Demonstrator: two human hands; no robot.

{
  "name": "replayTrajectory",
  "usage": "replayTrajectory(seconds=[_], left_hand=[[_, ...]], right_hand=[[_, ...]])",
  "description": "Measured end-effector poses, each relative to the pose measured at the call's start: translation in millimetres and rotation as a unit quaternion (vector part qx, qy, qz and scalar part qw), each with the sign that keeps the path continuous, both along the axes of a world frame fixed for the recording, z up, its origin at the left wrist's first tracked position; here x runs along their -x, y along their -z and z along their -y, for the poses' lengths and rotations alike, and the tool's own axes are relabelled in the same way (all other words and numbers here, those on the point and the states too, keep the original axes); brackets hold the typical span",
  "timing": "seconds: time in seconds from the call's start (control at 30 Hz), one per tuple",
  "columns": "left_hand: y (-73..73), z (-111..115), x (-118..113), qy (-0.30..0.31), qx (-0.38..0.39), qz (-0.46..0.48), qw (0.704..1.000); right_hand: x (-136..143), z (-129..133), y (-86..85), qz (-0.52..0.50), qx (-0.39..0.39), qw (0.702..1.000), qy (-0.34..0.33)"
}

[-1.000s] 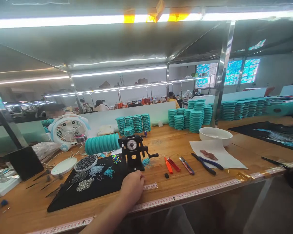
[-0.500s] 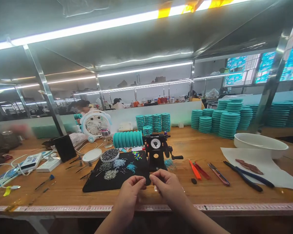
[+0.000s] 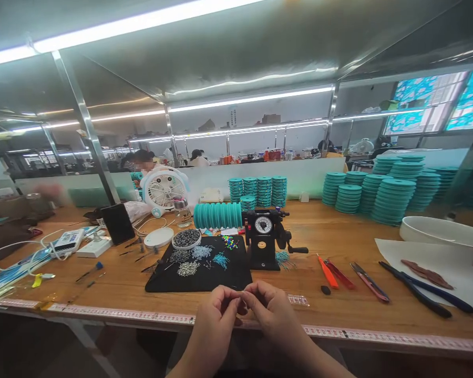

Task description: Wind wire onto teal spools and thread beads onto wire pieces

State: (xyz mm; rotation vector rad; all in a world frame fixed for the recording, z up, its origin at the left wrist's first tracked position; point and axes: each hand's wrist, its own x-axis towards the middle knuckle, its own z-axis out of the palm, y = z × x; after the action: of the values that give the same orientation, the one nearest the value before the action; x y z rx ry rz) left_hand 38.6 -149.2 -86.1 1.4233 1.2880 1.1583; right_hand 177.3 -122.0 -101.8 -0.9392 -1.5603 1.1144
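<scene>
My left hand (image 3: pixel 219 316) and my right hand (image 3: pixel 268 310) meet at the table's front edge, thumbs and forefingers pinched and almost touching. Whatever is between the fingertips is too small to make out. Just beyond them lies a black mat (image 3: pixel 169 282). On it are a white bowl of dark grey pieces (image 3: pixel 186 239), a pile of small silvery parts (image 3: pixel 188 269), pale translucent bits (image 3: pixel 202 252), bright multicoloured beads (image 3: pixel 229 242) and short teal strands (image 3: pixel 221 260). Behind my hands stands a black hand-crank winder (image 3: pixel 263 244) with a round dial and a row of teal spools (image 3: pixel 217 215) on its left.
To the right lie an orange-handled tool (image 3: pixel 328 272), red tweezers (image 3: pixel 341 275), a cutter (image 3: pixel 369 282) and dark pliers (image 3: pixel 415 290) on white paper. Teal spool stacks (image 3: pixel 392 199), a white basin (image 3: pixel 445 231), a fan (image 3: pixel 165 190) and a phone (image 3: pixel 117 223) stand farther back. A measuring tape (image 3: pixel 142 315) runs along the edge.
My two hands have come closer together and sit nearer the table's front edge. The camera view has shifted, so the bench things appear moved within the picture.
</scene>
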Motion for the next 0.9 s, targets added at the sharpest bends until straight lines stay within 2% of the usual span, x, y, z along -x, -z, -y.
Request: replayTrajectory(seconds=[0.1, 0.17, 0.3, 0.47, 0.53, 0.73, 0.83, 0.9], left_hand=[[0.3, 4.7, 1.8, 0.048, 0.087, 0.103, 0.990], [0.0, 8.2, 4.0, 0.073, 0.138, 0.140, 0.978], [-2.9, 16.2, 5.7, 0.100, 0.204, 0.110, 0.968], [-5.7, 26.6, -0.1, 0.164, 0.195, 0.071, 0.964], [-4.2, 30.7, -2.7, 0.170, 0.198, 0.065, 0.963], [9.7, 38.8, -4.1, 0.167, 0.236, 0.052, 0.956], [15.8, 42.1, -4.4, 0.177, 0.255, 0.137, 0.941], [16.8, 44.5, -5.4, 0.179, 0.261, 0.218, 0.923]], right_hand=[[-7.6, 7.3, 5.0, 0.002, 0.026, 0.999, -0.024], [-13.1, 13.5, 5.9, 0.023, 0.022, 0.999, -0.022], [-21.8, 28.1, 1.6, 0.095, -0.022, 0.995, -0.018], [-27.7, 44.4, -6.0, 0.115, 0.002, 0.992, -0.055], [-29.5, 48.7, -7.2, 0.112, 0.017, 0.992, -0.062], [-31.4, 54.4, 0.3, 0.054, 0.051, 0.995, -0.073], [-28.0, 54.1, 8.6, -0.026, 0.116, 0.989, -0.089], [-24.4, 52.9, 14.5, -0.114, 0.179, 0.972, -0.104]])
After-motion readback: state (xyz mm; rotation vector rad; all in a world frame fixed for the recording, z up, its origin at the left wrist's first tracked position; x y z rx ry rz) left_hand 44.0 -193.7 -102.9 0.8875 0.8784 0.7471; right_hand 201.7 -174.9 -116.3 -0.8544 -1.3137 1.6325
